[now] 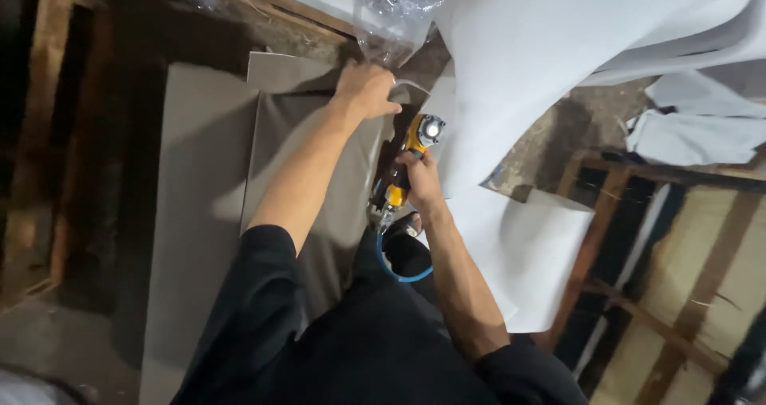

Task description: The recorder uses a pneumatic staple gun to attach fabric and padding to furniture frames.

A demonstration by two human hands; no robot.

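Note:
My left hand (367, 90) presses down on the far edge of a grey-brown fabric sheet (319, 158), fingers closed over its folded corner. Just to its right, my right hand (419, 181) grips the handle of a yellow and black pneumatic staple gun (416, 143), whose round metal head points at the fabric edge beside my left hand. A blue air hose (399, 273) curls from the gun's base toward my body. The fabric lies over flat grey panels (199, 213).
White fabric sheets (574, 46) hang and pile at the right, a further piece (527, 253) lying below them. Crumpled clear plastic (391, 14) hangs above my left hand. Wooden frames (638, 293) stand at right, dark wooden slats (48, 134) at left.

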